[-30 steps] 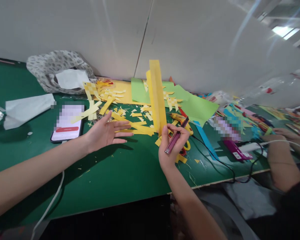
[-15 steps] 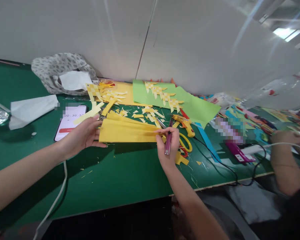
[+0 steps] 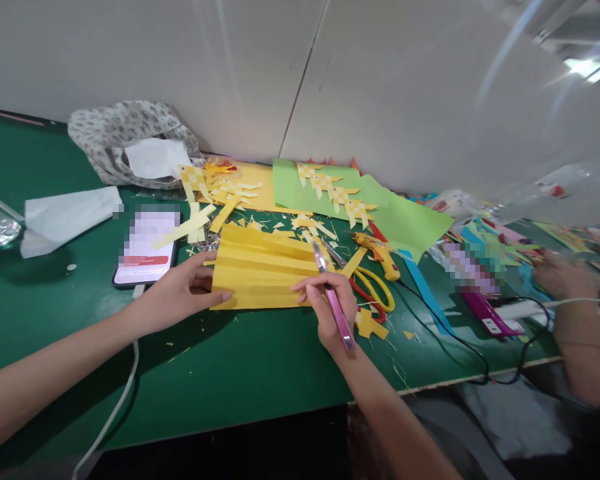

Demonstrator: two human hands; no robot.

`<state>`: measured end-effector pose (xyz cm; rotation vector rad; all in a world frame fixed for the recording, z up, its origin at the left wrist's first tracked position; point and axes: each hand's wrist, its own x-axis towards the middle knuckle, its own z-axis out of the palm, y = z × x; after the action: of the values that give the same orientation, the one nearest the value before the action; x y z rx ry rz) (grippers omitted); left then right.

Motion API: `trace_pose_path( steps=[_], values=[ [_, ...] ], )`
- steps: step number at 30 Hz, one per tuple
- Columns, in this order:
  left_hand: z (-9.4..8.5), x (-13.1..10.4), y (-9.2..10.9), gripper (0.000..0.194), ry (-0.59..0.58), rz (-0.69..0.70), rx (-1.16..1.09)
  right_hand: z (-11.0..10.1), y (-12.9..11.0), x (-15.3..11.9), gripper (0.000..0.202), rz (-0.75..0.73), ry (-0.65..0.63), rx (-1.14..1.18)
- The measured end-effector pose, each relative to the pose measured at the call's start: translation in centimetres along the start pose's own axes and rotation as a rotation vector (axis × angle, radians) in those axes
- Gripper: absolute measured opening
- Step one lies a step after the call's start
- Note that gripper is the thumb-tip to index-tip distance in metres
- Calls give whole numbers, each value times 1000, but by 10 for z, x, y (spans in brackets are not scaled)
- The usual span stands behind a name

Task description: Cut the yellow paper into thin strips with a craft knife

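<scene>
A sheet of yellow paper (image 3: 260, 272) with lengthwise fold creases lies in front of me, its surface slightly wavy. My left hand (image 3: 187, 288) grips its left edge, thumb on top and the other fingers partly hidden behind it. At the sheet's right end, my right hand (image 3: 333, 303) is closed around a pink utility knife (image 3: 339, 315), whose metal blade end points away from me. Fingers of that hand also touch the paper. Just right of the knife lie yellow-and-red-handled scissors (image 3: 387, 299), partly under the hand.
A yellow glue gun (image 3: 380, 252) with a black cord lies at the right. Behind are paper scraps (image 3: 280, 230), checkered woven paper fish (image 3: 330, 190) on a green sheet (image 3: 405, 217) and a patterned cloth bag (image 3: 100, 143). A phone (image 3: 145, 270) sits left. A co-worker's hand (image 3: 563, 277) is far right.
The yellow paper has been lowered and spread wider, showing its folds. My right hand has shifted down, and the knife has tilted so its blade end shows over the sheet.
</scene>
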<state>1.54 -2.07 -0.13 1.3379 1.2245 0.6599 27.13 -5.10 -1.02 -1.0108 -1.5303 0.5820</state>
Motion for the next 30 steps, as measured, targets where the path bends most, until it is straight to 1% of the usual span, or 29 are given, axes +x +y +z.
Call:
trace_pose_path(
  steps=[1,3,5,7,9,11,13,15,18,22,26,30],
  values=[
    [-1,0,1,63,2,-10,-12,0,-1,-1,4,45,-65,41],
    [-3,0,0,57,-1,-23,-17,-1,-3,0,17,111,-159,126],
    [-3,1,-4,53,-27,2,-8,-3,-3,3,32,142,-184,204],
    [-2,2,-10,51,-45,43,4,-5,-3,6,38,170,-170,272],
    [0,3,-15,52,-8,60,8,-6,-3,8,33,243,-196,336],
    [2,2,-18,54,6,65,7,-6,-2,9,26,327,-292,398],
    [3,2,-18,55,-21,73,-4,-6,-2,9,23,402,-414,432],
    [3,1,-16,53,-57,89,-35,-5,-1,9,19,456,-479,416],
    [3,1,-13,55,-83,107,-80,-4,-2,9,14,468,-446,336],
    [2,0,-14,60,-91,102,-79,-3,-2,12,19,431,-422,222],
    [0,0,-16,61,-120,122,-70,-2,-2,12,21,454,-405,218],
    [0,-1,-17,61,-161,153,-40,5,-10,11,19,452,-409,215]
  ],
)
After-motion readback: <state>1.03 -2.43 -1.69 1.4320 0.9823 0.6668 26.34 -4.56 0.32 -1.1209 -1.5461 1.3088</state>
